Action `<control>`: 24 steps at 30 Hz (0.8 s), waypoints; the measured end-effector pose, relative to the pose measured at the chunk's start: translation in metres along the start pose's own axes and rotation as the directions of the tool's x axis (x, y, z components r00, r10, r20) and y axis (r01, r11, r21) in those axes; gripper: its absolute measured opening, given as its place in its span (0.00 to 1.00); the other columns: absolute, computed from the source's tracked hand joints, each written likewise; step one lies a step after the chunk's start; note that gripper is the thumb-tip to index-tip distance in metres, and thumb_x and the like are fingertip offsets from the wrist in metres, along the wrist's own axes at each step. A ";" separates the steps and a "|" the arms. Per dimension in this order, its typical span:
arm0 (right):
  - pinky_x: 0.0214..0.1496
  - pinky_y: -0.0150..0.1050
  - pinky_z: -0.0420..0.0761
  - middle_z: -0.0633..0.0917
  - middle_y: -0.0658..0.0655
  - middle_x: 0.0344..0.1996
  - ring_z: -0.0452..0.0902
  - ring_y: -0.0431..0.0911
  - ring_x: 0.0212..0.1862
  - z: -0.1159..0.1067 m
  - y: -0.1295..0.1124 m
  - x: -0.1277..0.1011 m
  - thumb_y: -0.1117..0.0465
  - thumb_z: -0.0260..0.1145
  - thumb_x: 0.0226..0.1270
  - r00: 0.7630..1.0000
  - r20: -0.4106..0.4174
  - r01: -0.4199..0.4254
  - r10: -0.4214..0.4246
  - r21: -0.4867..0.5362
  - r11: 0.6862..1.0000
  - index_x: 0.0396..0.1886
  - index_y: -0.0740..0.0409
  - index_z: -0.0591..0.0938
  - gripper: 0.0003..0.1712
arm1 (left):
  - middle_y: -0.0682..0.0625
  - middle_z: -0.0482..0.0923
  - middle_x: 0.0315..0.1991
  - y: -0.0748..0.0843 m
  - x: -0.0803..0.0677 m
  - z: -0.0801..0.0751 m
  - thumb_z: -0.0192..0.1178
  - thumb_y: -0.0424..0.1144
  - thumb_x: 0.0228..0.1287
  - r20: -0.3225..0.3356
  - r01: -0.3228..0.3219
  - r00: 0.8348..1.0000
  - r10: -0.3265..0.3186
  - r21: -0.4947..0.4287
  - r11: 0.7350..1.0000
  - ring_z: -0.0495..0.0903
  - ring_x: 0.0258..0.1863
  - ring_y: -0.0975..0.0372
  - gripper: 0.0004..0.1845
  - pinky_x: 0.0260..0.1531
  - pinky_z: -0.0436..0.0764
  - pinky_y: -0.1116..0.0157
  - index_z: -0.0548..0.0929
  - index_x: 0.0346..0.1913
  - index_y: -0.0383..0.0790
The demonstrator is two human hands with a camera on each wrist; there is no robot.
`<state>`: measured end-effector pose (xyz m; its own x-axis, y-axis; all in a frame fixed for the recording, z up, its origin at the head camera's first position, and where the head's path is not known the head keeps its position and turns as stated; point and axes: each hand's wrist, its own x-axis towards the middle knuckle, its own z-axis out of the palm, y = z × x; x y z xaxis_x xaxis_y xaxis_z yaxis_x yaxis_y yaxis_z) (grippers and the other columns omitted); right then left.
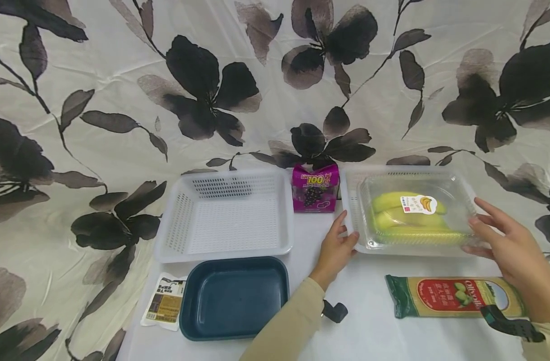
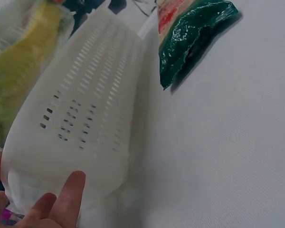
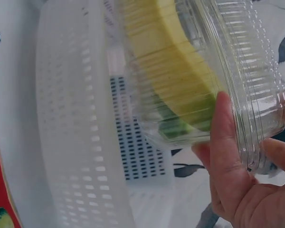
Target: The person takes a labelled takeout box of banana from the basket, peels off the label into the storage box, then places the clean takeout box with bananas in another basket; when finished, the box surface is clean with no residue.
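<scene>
My right hand [image 1: 511, 240] grips the right end of a clear plastic box of bananas [image 1: 410, 218], its fingers along the ribbed edge. In the right wrist view the banana box [image 3: 180, 71] is tilted above the perforated wall of a white basket [image 3: 76, 123]. From the head view, the box overlaps most of this right-hand basket [image 1: 353, 175]. At the basket's near left corner, my left hand [image 1: 335, 250] holds the rim. Fingertips [image 2: 75, 183] lie against its outer wall in the left wrist view.
A second white basket [image 1: 229, 245] stands on the left, behind a dark blue tray [image 1: 234, 301]. Left of the tray lies a white-and-brown packet [image 1: 164, 303]. A purple grape-print bag [image 1: 315, 188] stands between the baskets. An Olivoila noodle-shaped packet [image 1: 450, 297] lies near my right wrist.
</scene>
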<state>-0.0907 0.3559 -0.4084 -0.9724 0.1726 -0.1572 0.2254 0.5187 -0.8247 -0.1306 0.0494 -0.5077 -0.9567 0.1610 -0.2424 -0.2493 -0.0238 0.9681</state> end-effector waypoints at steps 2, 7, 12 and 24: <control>0.38 0.33 0.89 0.68 0.65 0.65 0.70 0.22 0.42 -0.002 0.002 -0.006 0.48 0.53 0.82 1.000 0.026 0.014 -0.014 0.012 1.000 0.84 0.36 0.44 0.41 | 0.45 0.76 0.62 0.000 0.000 0.000 0.62 0.41 0.73 -0.003 -0.002 1.000 0.002 0.013 1.000 0.83 0.53 0.58 0.34 0.47 0.88 0.58 0.64 0.76 0.69; 0.39 0.40 0.90 0.68 0.65 0.60 0.71 0.23 0.42 -0.008 0.010 -0.022 0.50 0.51 0.83 0.994 0.106 0.006 -0.008 0.016 1.000 0.84 0.38 0.39 0.42 | 0.42 0.76 0.63 -0.001 0.002 0.000 0.64 0.40 0.71 -0.019 -0.012 1.000 0.013 0.029 1.000 0.84 0.52 0.56 0.34 0.44 0.88 0.60 0.67 0.76 0.67; 0.40 0.44 0.91 0.74 0.52 0.55 0.72 0.25 0.42 -0.013 0.020 -0.037 0.52 0.52 0.84 0.987 0.150 -0.060 0.054 0.042 0.997 0.84 0.42 0.38 0.42 | 0.38 0.77 0.65 0.006 0.005 -0.003 0.67 0.38 0.67 -0.034 -0.017 0.999 0.020 0.089 0.996 0.85 0.55 0.53 0.35 0.42 0.89 0.62 0.71 0.74 0.63; 0.45 0.44 0.89 0.74 0.41 0.47 0.74 0.27 0.44 -0.005 0.034 -0.070 0.56 0.52 0.83 0.928 0.309 -0.228 0.207 0.033 0.973 0.83 0.38 0.33 0.45 | 0.41 0.83 0.60 0.021 0.015 -0.024 0.68 0.33 0.64 0.066 -0.065 0.997 0.046 0.325 0.943 0.84 0.59 0.56 0.34 0.41 0.88 0.67 0.74 0.73 0.53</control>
<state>-0.0148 0.3660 -0.4223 -0.8745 0.0086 -0.4850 0.4393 0.4380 -0.7843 -0.1534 0.0275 -0.4926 -0.9553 0.2241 -0.1930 -0.1243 0.2878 0.9496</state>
